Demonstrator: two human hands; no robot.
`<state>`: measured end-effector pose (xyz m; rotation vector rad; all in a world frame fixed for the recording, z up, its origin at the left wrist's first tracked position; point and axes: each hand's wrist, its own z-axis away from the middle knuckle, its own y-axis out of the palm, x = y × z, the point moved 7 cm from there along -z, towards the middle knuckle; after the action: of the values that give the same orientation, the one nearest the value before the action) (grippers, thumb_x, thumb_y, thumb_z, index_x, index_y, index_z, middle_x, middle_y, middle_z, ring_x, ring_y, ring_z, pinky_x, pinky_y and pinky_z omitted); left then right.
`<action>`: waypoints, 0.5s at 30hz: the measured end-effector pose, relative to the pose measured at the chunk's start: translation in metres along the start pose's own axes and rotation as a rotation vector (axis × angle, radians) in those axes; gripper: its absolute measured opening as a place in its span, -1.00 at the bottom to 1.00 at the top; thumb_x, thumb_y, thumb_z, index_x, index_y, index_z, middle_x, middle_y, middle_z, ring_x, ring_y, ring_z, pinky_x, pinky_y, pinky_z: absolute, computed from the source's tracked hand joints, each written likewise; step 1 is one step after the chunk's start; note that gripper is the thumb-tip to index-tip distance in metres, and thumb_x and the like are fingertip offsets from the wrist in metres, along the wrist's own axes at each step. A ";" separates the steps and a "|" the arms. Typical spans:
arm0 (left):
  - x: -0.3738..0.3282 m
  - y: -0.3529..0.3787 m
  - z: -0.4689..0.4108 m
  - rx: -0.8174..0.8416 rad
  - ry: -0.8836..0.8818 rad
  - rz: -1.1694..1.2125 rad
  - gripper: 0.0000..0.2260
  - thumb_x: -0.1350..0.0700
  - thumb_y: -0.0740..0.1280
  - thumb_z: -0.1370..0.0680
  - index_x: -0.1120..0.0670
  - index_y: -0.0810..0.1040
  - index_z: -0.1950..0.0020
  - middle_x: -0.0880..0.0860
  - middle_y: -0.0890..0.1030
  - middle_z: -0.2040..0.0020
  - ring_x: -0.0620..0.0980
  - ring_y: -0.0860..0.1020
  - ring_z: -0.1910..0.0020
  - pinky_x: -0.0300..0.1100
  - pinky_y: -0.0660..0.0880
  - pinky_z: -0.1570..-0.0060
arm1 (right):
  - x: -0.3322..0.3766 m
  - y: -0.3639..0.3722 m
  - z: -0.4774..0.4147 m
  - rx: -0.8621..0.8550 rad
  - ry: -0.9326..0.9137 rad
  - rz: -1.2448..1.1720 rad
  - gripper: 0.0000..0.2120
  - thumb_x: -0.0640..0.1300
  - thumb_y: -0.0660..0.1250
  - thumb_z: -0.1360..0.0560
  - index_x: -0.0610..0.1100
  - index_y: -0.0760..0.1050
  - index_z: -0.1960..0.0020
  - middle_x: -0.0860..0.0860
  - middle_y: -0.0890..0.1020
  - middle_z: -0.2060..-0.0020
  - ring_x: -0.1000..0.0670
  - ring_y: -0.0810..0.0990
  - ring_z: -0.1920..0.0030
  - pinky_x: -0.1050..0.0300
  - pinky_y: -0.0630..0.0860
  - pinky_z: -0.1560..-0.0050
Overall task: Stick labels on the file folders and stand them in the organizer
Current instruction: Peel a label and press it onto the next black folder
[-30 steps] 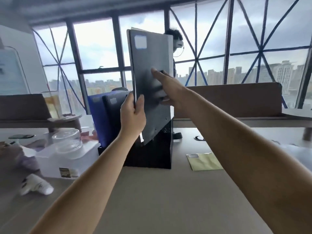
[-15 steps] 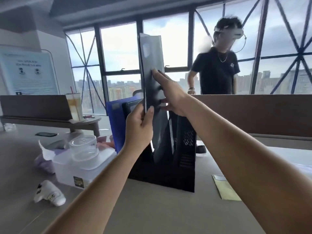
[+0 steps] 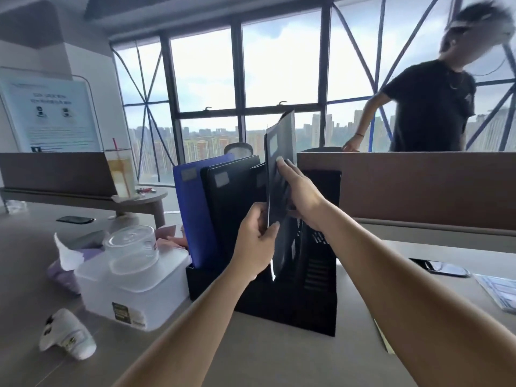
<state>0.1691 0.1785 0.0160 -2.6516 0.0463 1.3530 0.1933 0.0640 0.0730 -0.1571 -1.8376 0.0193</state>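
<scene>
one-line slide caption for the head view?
Both hands, left hand and right hand, lower a labelled grey folder into the black organizer.

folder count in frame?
3, perhaps more hidden: blue plastic folder leftmost in the black organizer, black folder beside it, dark grey folder held by both hands over the next slot.

glossy plastic folder (image 3: 280,160), perforated black organizer (image 3: 315,275)

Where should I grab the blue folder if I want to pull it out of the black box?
Pinch the blue folder by its top edge, coming from above. It stands upright in the black organizer, its bottom hidden inside, with a black folder close on its right. Only the top sticks out free.
</scene>
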 end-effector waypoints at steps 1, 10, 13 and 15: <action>0.007 0.001 0.001 -0.001 -0.014 0.003 -0.78 0.34 0.27 -0.58 0.05 0.47 -0.12 0.05 0.66 0.06 -0.02 0.62 0.09 -0.15 0.55 -0.01 | -0.007 -0.001 -0.002 -0.003 0.000 0.003 -0.06 0.51 0.27 -0.23 0.26 0.15 -0.54 0.11 0.36 -0.50 -0.04 0.41 -0.43 -0.18 0.32 -0.45; 0.021 -0.013 0.015 -0.131 0.033 -0.160 -0.76 0.30 0.30 -0.58 -0.06 0.46 -0.02 -0.16 0.50 0.31 -0.24 0.48 0.33 -0.40 0.41 0.24 | -0.030 0.025 -0.006 -0.011 -0.014 0.092 -0.04 0.55 0.19 -0.26 0.24 0.05 -0.57 0.16 0.28 -0.53 0.03 0.29 -0.50 -0.08 0.19 -0.52; 0.027 -0.014 0.018 -0.066 -0.005 -0.217 -0.82 0.24 0.31 -0.59 -0.06 0.51 -0.02 -0.12 0.57 0.30 -0.22 0.52 0.32 -0.36 0.46 0.24 | -0.038 0.024 -0.005 -0.041 0.024 0.135 -0.14 0.51 0.12 -0.39 0.21 0.01 -0.59 0.10 0.22 -0.57 -0.02 0.24 -0.53 -0.09 0.16 -0.53; 0.035 -0.012 0.018 -0.003 -0.028 -0.374 -0.92 0.16 0.31 -0.60 -0.02 0.53 0.05 -0.12 0.58 0.30 -0.24 0.56 0.30 -0.37 0.47 0.24 | -0.049 0.020 -0.004 -0.043 0.082 0.170 -0.18 0.46 0.10 -0.47 0.12 0.01 -0.60 0.07 0.21 -0.57 -0.04 0.23 -0.54 -0.05 0.15 -0.52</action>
<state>0.1760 0.1947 -0.0208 -2.4765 -0.4322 1.2603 0.2117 0.0782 0.0256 -0.3395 -1.7390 0.0914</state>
